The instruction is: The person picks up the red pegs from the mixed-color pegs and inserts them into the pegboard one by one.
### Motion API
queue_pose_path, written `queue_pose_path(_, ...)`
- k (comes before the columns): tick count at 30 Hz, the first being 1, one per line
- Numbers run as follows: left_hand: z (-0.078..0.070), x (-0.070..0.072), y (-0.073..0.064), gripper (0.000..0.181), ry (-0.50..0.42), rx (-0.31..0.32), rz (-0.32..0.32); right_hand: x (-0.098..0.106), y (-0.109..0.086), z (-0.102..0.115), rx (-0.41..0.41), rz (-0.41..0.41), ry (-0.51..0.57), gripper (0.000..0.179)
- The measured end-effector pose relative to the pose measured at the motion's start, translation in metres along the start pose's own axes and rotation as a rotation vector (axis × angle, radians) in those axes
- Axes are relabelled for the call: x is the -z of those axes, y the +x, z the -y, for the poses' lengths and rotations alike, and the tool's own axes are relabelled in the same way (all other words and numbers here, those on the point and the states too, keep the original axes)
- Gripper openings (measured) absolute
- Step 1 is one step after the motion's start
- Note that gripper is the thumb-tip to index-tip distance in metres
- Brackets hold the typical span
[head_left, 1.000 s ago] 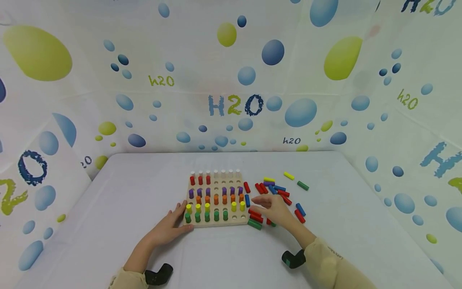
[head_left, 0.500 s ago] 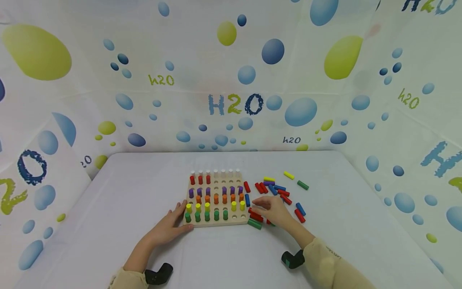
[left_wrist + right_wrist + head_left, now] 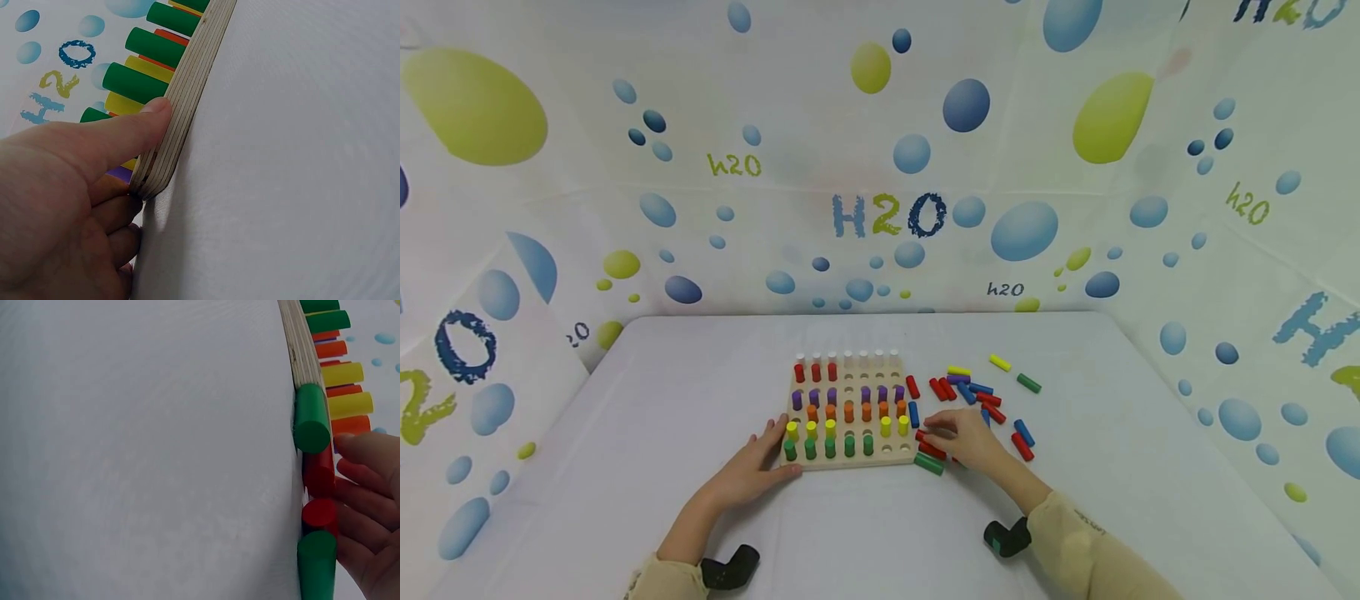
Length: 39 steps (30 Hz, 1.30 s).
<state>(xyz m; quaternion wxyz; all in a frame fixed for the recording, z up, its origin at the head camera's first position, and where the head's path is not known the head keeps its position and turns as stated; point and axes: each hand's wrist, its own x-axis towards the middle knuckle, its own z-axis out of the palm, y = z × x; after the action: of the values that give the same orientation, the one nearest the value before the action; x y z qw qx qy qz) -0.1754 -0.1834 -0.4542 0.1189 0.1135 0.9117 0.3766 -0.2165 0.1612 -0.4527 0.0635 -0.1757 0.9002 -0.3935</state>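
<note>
A wooden pegboard carries rows of white, red, purple, orange, yellow and green pegs, with several holes unfilled. My left hand holds its near left corner; in the left wrist view the thumb presses the front edge and the other fingers curl at the side. Just right of the board, my right hand hovers low over loose red pegs, thumb and forefinger apart. A blue peg lies near its fingertips, and a green peg lies in front. The palm hides part of the pile.
More loose red, blue, yellow, purple and green pegs lie right of the board, including a red peg and a far green peg. A white cloth covers the table. Dark wrist mounts sit below both hands.
My right hand has shifted slightly down and toward me, and a blue peg end now shows behind it. The left hand and the pegboard have stayed put.
</note>
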Motion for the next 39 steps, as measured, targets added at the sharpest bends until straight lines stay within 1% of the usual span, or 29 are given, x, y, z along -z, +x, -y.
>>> queue_pose_path(4, -0.001, 0.000, 0.000, 0.089, -0.002, 0.001, 0.000, 0.000, 0.001, 0.002, -0.002, 0.023, -0.079, 0.023)
queue_pose_path(10, -0.001, 0.000, 0.000, 0.088, -0.004, -0.001, -0.003, -0.001, 0.005, 0.009, 0.019, 0.062, -0.275, 0.023)
queue_pose_path(16, 0.000, -0.001, 0.001, 0.089, -0.004, -0.001, -0.011, -0.004, 0.010, 0.019, -0.005, 0.108, -0.448, 0.023)
queue_pose_path(20, 0.001, -0.001, 0.001, 0.089, -0.002, -0.001, -0.009, -0.006, 0.011, 0.023, 0.004, 0.124, -0.520, 0.022)
queue_pose_path(27, 0.000, 0.000, 0.001, 0.089, 0.004, -0.003, -0.008, -0.007, 0.010, 0.027, -0.006, 0.143, -0.551, 0.023)
queue_pose_path(31, 0.001, 0.000, 0.001, 0.088, 0.007, -0.011, -0.009, -0.007, 0.009, 0.026, 0.005, 0.140, -0.552, 0.023)
queue_pose_path(39, 0.003, -0.001, 0.003, 0.089, 0.017, -0.014, -0.014, -0.004, 0.005, 0.018, 0.076, 0.102, -0.484, 0.022)
